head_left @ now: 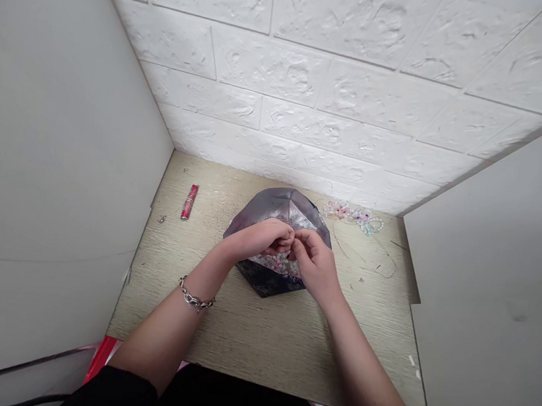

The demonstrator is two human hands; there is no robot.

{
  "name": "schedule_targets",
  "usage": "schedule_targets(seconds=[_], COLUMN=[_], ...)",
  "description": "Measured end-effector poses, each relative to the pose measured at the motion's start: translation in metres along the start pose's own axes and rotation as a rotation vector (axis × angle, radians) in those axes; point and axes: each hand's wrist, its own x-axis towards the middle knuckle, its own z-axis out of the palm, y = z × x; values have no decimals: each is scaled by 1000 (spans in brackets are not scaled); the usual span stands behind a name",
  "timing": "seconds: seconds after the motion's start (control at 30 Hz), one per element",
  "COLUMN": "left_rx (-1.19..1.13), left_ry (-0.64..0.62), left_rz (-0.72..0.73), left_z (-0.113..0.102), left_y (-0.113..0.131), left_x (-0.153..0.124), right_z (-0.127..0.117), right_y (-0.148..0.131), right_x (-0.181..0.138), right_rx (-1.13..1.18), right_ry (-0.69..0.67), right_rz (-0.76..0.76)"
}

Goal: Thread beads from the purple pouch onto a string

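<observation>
My left hand (268,237) and my right hand (312,256) meet fingertip to fingertip above a dark, faceted open container (271,206). Both hands are closed, with fingers pinched together; whatever they hold is too small to make out. Below them, many small pale and pink beads (280,264) fill the container, partly covered by my hands. A silver chain bracelet (197,296) circles my left wrist.
Beaded strings (354,216) lie at the back right, with thin loose thread (383,262) near them. A red tube-like roll (189,201) rests at the left. White brick-patterned wall (287,110) and side panels enclose the wooden table (260,346).
</observation>
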Motion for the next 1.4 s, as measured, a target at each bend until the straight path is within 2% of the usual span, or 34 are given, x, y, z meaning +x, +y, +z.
schedule_targets(seconds=[0.23,0.43,0.63,0.73,0.87,1.0,1.1,1.2,1.3,1.4], left_rx=[-6,-1,36,37,30,30,34,34,35,51], left_ry=[-9,80,99,109,157,198,208,217,207,187], left_rz=[-24,-35,-2,14,26,41,50,44,36,19], left_z=[0,2,3,3,3,2,1,0,1,1], left_y=[1,2,-1,-2,0,0,-1,-2,-1,0], left_x=[1,0,2,3,5,5,6,6,5,4], right_z=[0,0,0,0,0,-1,-4,-8,-8,-3], right_y=[0,-1,1,3,5,1,-2,-3,-2,-1], right_x=[0,-1,0,0,2,4,6,8,8,7], right_rx=[-69,-74,-22,75,238,659,977,1166,1269,1223], right_ry=[-99,-90,-65,-30,84,131,127,87,6,-6], right_rz=[-36,-38,-28,-6,49,189,386,533,577,546])
